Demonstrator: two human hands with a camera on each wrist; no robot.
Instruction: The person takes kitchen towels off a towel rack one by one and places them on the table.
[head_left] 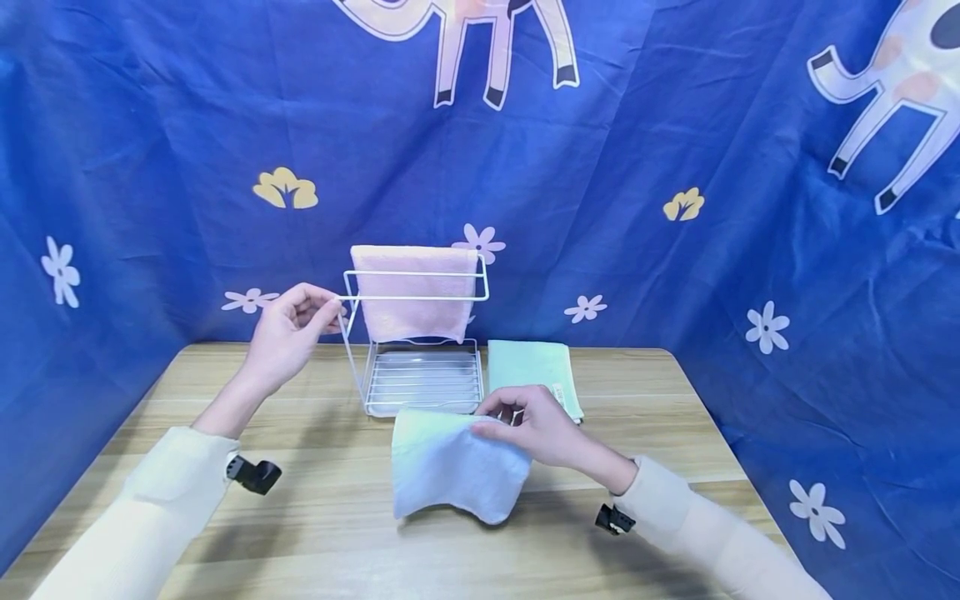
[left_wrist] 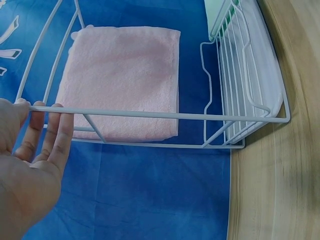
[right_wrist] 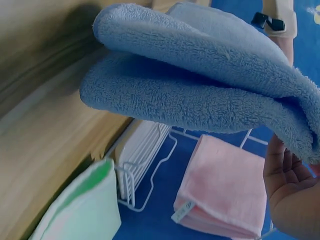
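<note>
Pinching a light-blue towel (head_left: 461, 471) near its upper right corner, with thumb and bent fingers of the right hand (head_left: 536, 425). Hanging folded in loose layers above a wood-grain counter (head_left: 615, 400), just in front of a white wire rack (left_wrist: 150, 114); plush, looped pile visible close up in the right wrist view, with a gap between two folded layers.

Gripping the rack at its upper front left corner, with thumb over the end of a bar and fingers curled beneath, in the left hand (head_left: 292, 329).

Draped over the upper part of the rack, behind the two front bars: a folded pink towel (head_left: 416, 321), with a small white label (right_wrist: 184, 212) at its edge. Set low in the rack, under the parallel wires of the base: a pale tray (left_wrist: 265, 65).

Lying folded on the counter, just right of the rack and near the back edge: a mint-green towel (head_left: 528, 367), with brighter green inside its fold in the right wrist view.

Dressed in white sleeves (head_left: 176, 479), with a small black camera (head_left: 253, 473) at each wrist. Hung behind and along the sides: a blue backdrop (head_left: 420, 175), printed with white flowers, yellow plant shapes and long-legged, dark-hoofed animals, cropped at the top of the head view.
</note>
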